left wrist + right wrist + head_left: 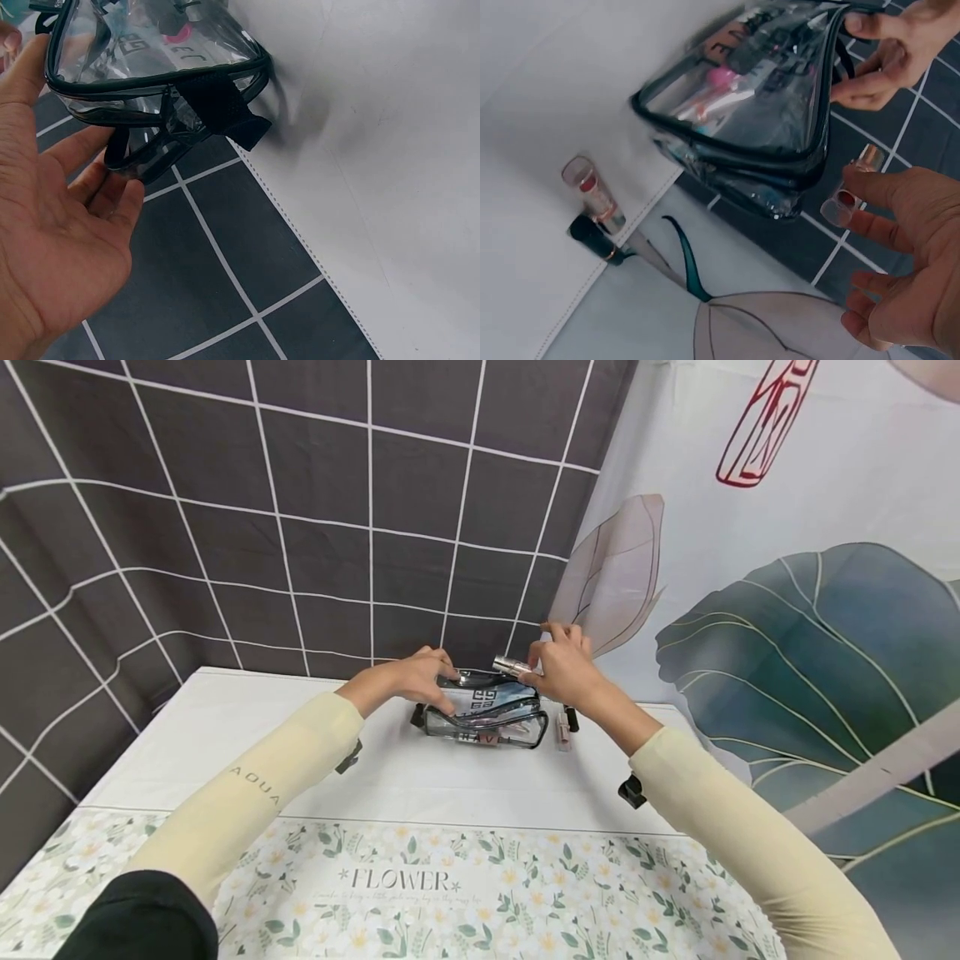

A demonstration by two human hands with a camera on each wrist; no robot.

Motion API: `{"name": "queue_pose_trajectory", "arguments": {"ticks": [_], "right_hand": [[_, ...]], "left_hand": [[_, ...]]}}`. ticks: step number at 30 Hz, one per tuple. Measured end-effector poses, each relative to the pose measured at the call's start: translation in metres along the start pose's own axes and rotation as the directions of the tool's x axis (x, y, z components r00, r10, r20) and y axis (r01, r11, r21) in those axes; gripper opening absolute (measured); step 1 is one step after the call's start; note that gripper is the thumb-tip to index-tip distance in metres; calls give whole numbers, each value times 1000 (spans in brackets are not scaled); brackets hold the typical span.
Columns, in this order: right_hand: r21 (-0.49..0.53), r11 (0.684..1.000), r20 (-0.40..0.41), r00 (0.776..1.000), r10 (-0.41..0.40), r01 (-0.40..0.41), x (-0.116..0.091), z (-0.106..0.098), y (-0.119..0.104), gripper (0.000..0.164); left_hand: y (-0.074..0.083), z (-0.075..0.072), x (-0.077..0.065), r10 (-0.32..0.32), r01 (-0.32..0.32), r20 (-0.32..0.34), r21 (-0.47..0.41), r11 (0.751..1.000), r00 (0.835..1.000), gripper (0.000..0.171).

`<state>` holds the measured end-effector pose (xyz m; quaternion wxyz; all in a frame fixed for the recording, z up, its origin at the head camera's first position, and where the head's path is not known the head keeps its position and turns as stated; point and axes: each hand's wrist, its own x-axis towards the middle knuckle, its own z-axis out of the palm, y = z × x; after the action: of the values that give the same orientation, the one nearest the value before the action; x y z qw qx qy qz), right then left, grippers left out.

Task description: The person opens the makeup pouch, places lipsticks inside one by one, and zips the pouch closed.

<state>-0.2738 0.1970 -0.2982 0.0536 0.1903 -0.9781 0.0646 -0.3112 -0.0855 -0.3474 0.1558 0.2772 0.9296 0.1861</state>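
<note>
A clear zippered cosmetic bag (504,739) with black trim stands on the white table, its top unzipped and several items inside. My left hand (420,679) grips its left end; the right wrist view shows the thumb (861,24) on one side of the trim and fingers behind. Above the bag's right end, my right hand (567,672) pinches a lipstick (841,204) with a clear cap and a shiny gold end between thumb and fingers. Right of the bag, another clear-capped lipstick (594,196) lies beside a dark tube (592,238) on the table.
A floral mat (405,918) reading FLOWER covers the near part of the table (247,718). Behind stands a dark wall covering (315,560) with white grid lines. To the right hangs a pale cloth (690,435) with large leaf prints.
</note>
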Motion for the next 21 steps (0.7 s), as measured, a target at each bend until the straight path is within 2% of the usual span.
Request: {"name": "queue_pose_trajectory", "arguments": {"ticks": [14,21], "right_hand": [[4,999,5,999,-40,40,2,15,-19,27],[-2,997,27,997,-76,76,5,19,-28,23]], "left_hand": [[-1,2,-2,13,-13,-13,-2,1000,1000,81],[0,1,0,26,-26,-16,20,999,1000,81]]}}
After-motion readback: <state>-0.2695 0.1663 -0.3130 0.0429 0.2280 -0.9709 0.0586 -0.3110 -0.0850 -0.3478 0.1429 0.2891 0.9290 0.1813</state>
